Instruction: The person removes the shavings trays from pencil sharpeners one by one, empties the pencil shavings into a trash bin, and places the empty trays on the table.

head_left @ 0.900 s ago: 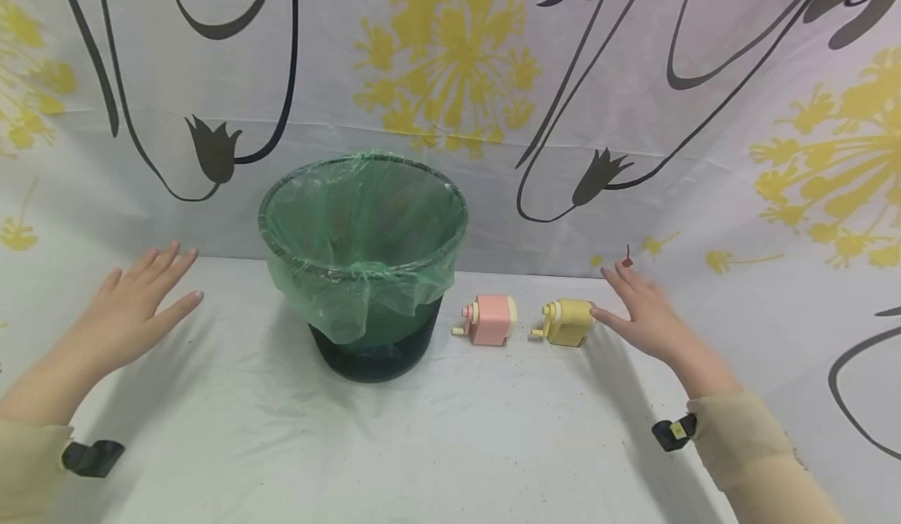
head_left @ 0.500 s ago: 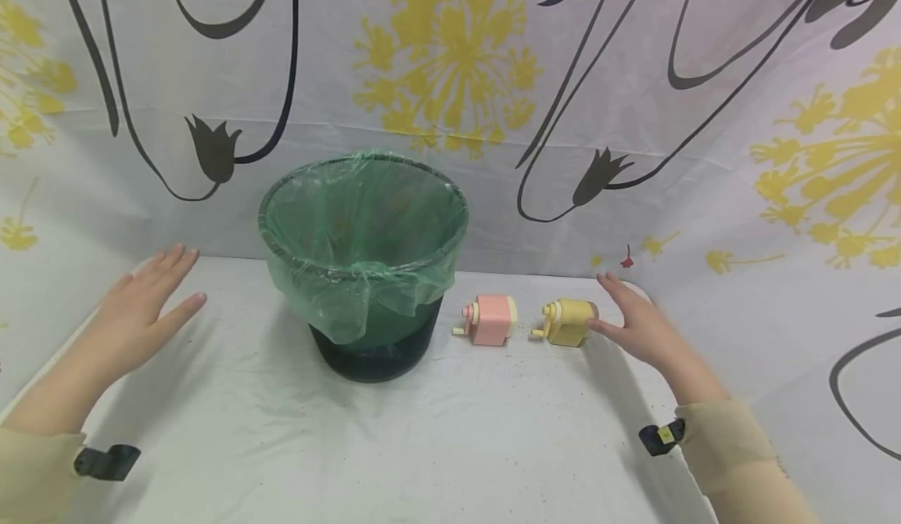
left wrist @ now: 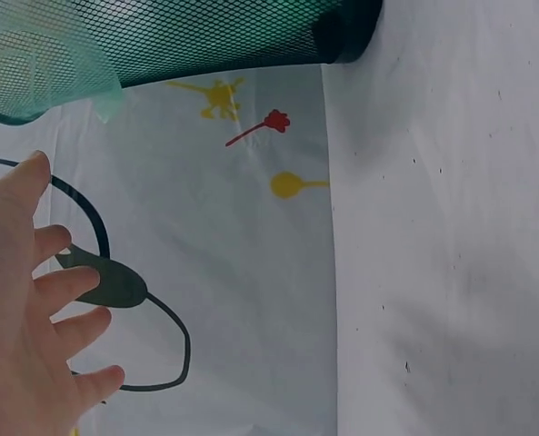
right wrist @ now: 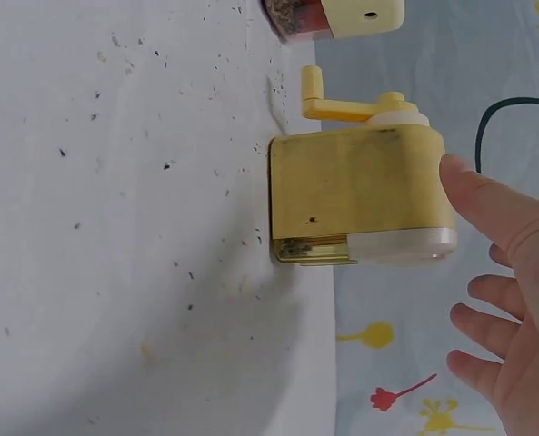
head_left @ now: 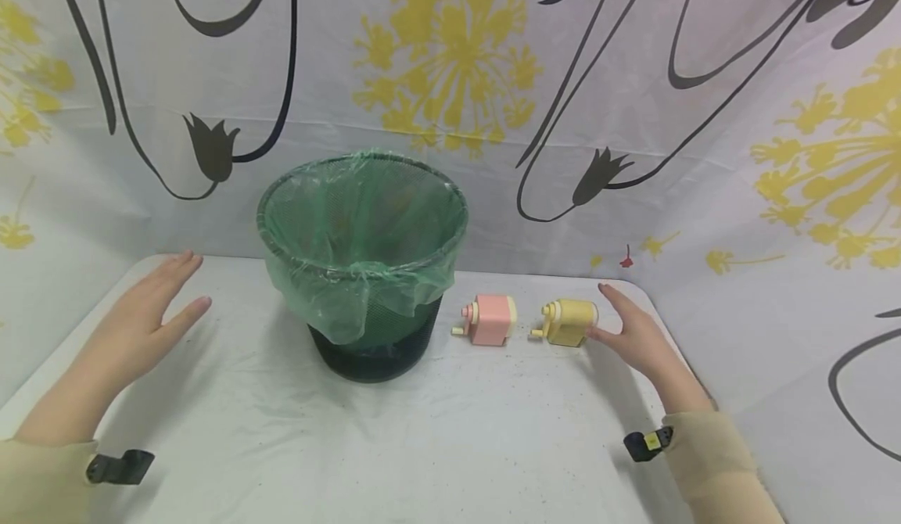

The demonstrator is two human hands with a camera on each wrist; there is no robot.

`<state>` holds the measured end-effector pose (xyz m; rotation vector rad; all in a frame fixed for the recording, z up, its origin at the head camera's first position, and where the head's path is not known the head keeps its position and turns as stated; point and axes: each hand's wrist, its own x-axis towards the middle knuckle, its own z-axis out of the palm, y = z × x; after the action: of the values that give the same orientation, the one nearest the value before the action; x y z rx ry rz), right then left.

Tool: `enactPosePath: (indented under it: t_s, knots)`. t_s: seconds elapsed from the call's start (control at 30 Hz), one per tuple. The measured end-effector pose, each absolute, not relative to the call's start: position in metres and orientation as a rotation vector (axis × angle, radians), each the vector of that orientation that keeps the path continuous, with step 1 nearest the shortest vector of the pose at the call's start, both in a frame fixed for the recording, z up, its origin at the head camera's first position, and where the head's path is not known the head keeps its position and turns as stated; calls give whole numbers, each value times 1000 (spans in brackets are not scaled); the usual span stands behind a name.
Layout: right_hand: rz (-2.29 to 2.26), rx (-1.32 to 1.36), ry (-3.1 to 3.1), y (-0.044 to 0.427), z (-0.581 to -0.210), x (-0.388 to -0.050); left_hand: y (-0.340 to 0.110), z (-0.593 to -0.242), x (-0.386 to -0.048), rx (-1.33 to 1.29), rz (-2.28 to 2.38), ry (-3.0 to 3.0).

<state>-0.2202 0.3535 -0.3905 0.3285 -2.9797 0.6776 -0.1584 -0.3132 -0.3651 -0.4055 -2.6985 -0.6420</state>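
A yellow crank pencil sharpener (head_left: pixel 567 322) stands on the table at right of centre, its crank pointing left. My right hand (head_left: pixel 639 338) hovers just to its right, fingers extended and apart, holding nothing. In the right wrist view the thumb (right wrist: pixel 487 195) comes close to the top of the sharpener; whether it touches I cannot tell. Left of it stands a pink crank pencil sharpener (head_left: pixel 491 321), partly seen in the right wrist view. Over the table's left side my left hand (head_left: pixel 144 324) hovers with fingers extended, well apart from the wastebasket (head_left: pixel 376 364), and holds nothing.
The black mesh wastebasket stands at centre left, lined with a green plastic bag (head_left: pixel 352 305) folded over its rim. Dark specks dot the white table (head_left: pixel 450 446). Behind hangs a patterned cloth (head_left: pixel 317 195) with yellow and grey flowers.
Both hands have come slightly down and nearer the body. The right forearm has shifted left and the left forearm right. Wastebasket and sharpeners have stayed in place.
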Motion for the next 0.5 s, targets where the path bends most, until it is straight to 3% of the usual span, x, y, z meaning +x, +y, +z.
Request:
enactPosePath:
  t_s: [0.5]
  knots:
    - [810, 284, -2922, 348, -414, -217, -302, -362, -148, -289, -769, -2683]
